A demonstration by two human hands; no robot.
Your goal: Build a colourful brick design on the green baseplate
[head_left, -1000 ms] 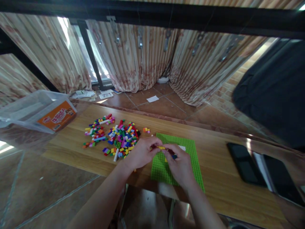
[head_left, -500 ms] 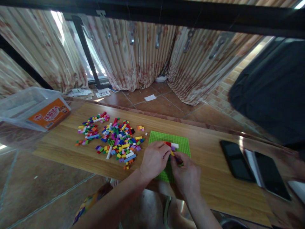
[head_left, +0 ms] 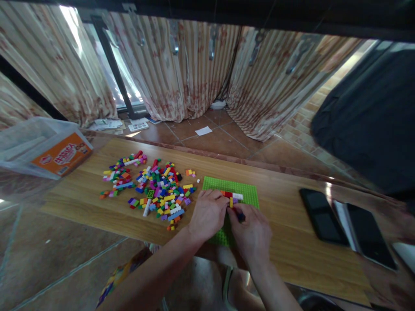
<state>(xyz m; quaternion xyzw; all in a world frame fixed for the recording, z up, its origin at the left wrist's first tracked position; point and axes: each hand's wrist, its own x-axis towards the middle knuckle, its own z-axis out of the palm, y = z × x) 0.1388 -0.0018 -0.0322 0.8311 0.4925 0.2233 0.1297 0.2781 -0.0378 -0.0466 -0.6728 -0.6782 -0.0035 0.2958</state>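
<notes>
A green studded baseplate (head_left: 250, 193) lies on the wooden board, with both hands over it. On it stand a red brick (head_left: 228, 194), a white brick (head_left: 238, 196) and a purple brick (head_left: 235, 201) close together. My left hand (head_left: 207, 214) is curled over the plate's left part; its fingertips meet beside a yellow brick (head_left: 231, 202), and what they grip is hidden. From the right, my right hand (head_left: 250, 230) pinches at the yellow brick's near end. A dark blue piece (head_left: 240, 216) shows under its curled fingers.
Loose coloured bricks (head_left: 165, 190) spread over the board left of the plate. A clear plastic box (head_left: 61, 153) with an orange label stands at the far left. A black tablet (head_left: 322, 218) and another dark device (head_left: 369, 235) lie at the right.
The yellow brick has shifted slightly left and away from me and now looks straighter. My right fingertips have moved left, closer to the left ones. The view has tilted slightly.
</notes>
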